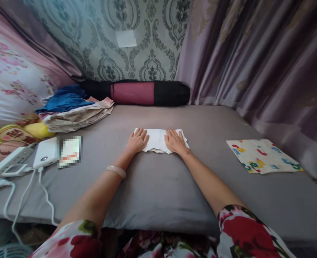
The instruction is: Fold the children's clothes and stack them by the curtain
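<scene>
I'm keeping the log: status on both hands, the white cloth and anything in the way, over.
Left hand and right hand flat on white cloth. Cloth on gray sheet, near edge wavy. Power strip left, patterned cloth right, neither touching it.

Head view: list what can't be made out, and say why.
- Head view: parts of the cloth are covered by the left hand and right hand; its underside faces away.
- Head view: the pixelated item is masked by blocks, its print unreadable.
- Head view: the power strip is cut off by the left edge.
- Head view: any writing on the wall sheet is too faint or small.
</scene>
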`<state>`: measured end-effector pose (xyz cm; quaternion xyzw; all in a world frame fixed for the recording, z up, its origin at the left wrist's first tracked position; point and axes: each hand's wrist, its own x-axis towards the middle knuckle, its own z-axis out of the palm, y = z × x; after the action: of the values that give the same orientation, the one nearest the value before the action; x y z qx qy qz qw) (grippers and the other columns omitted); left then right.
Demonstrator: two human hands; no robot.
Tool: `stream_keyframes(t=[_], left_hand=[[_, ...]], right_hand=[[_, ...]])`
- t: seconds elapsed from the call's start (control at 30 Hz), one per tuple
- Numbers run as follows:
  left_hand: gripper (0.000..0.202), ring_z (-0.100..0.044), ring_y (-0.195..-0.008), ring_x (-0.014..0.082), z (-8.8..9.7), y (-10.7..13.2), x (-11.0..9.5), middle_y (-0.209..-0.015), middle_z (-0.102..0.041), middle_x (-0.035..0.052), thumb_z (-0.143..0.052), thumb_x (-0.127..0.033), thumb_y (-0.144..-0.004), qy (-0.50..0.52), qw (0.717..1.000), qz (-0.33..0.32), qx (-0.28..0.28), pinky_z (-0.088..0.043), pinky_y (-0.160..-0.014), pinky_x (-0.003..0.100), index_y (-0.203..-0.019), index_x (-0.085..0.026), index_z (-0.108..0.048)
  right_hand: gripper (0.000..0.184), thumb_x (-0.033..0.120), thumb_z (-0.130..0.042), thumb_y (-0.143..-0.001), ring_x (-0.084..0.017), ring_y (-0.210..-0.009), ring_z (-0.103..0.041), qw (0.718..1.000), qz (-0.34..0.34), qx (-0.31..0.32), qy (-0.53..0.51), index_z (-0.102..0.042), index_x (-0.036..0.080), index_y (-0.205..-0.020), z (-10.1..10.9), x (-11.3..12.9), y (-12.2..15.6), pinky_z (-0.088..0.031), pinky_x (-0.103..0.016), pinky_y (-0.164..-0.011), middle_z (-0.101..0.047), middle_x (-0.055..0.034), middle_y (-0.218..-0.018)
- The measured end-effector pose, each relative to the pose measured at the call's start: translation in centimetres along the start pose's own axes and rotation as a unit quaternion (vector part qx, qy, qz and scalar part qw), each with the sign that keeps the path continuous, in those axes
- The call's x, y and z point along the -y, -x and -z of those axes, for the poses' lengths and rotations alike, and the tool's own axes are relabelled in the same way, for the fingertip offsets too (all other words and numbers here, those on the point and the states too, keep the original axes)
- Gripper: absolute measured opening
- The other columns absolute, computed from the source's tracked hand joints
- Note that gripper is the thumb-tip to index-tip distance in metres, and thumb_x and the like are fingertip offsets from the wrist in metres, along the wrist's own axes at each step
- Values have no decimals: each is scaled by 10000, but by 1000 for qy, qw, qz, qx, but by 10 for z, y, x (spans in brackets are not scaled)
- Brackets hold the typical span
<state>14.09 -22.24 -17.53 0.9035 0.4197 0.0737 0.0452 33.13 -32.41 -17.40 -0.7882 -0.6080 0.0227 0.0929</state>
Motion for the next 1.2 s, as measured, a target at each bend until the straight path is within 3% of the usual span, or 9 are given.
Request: stream_keyframes(t=[0.17,0.3,0.5,0.8,1.03,1.2], left_hand=[[502,-281,-1429,268,0,1,4,-1516,-380,119,-249,-412,-996,4,1000,-5,-16,-249,-1146,471,-1397,-177,-436],[506,-283,-1430,261,2,8,16,-1516,-384,118,-236,-404,-997,12,999,-10,-28,-235,-1151,482,-1400,-173,-438],[530,-278,-1436,225,-1,15,31,-1537,-350,93,-222,-400,-994,49,999,8,-14,-225,-1165,447,-1433,-168,-408],[536,-287,-1432,241,-1,17,32,-1538,-341,106,-261,-382,-980,66,998,4,-20,-229,-1168,445,-1434,-138,-411],[489,-304,-1425,220,-3,22,31,-1500,-415,92,-280,-356,-979,57,995,-31,-82,-235,-1171,426,-1383,-163,-477],[471,-332,-1408,236,-4,23,32,-1462,-469,93,-301,-344,-972,54,994,-39,-86,-264,-1158,437,-1357,-167,-508]], right_hand=[[560,362,-194,-1003,-241,-1441,-223,1000,3,26,-9,-345,106,-1477,8,-3,0,-94,-486,-1173,-309,-122,-1549],[573,361,-200,-996,-256,-1449,-196,1000,-8,9,6,-337,79,-1476,17,-17,2,-88,-509,-1172,-282,-141,-1556],[594,366,-185,-988,-249,-1450,-197,999,-36,18,16,-314,64,-1482,7,-36,2,-165,-473,-1168,-257,-135,-1567],[594,370,-182,-986,-246,-1451,-191,999,-39,32,21,-305,71,-1485,6,-37,2,-174,-472,-1166,-254,-139,-1568],[571,346,-202,-985,-259,-1445,-208,999,-15,5,30,-341,79,-1470,15,-14,1,-87,-526,-1169,-282,-146,-1556],[580,364,-183,-993,-244,-1443,-215,1000,11,14,-3,-320,87,-1485,7,9,-1,-131,-483,-1171,-282,-133,-1559]])
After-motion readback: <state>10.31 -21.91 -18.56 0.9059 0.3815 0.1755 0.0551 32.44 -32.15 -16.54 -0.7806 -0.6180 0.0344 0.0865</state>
